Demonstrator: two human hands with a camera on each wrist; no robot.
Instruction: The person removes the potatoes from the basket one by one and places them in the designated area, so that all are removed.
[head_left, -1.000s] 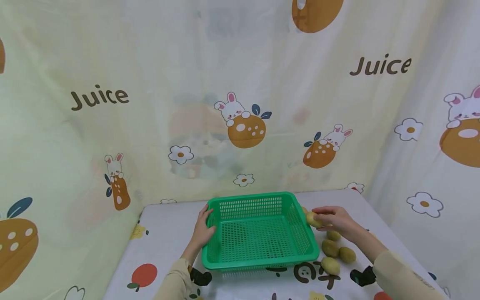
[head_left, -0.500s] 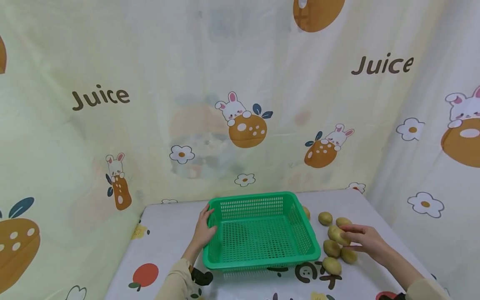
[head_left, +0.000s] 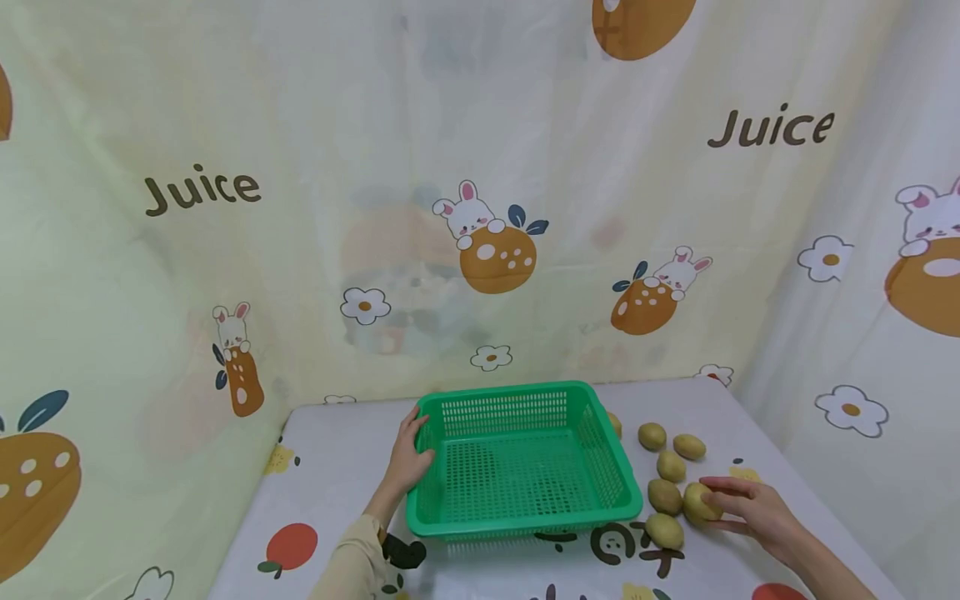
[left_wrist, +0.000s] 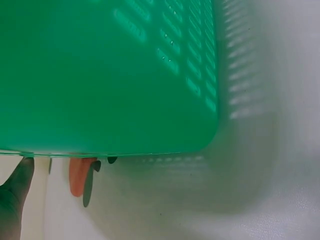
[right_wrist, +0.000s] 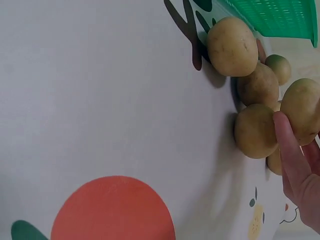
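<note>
My left hand (head_left: 406, 457) grips the left rim of a green plastic basket (head_left: 521, 527). In the left wrist view the basket's side (left_wrist: 110, 100) fills much of the picture, with only part of the hand (left_wrist: 15, 200) visible at its edge. Right of the basket, my right hand (head_left: 753, 510) holds a potato (head_left: 699, 503) between thumb and fingers. The right wrist view shows this held potato (right_wrist: 301, 107) in front of the fingers, close to another potato (right_wrist: 256, 131). No potatoes are visible inside the basket.
Several loose potatoes (head_left: 664, 497) lie on the white printed tablecloth (head_left: 337, 450) between the basket and my right hand. One potato (head_left: 615, 423) is partly hidden behind the basket's right wall. A printed curtain (head_left: 300, 250) hangs behind the table.
My right hand has moved from beside the basket's right rim rightward and toward me, carrying a potato to the near potatoes. The left hand and basket have stayed in place.
</note>
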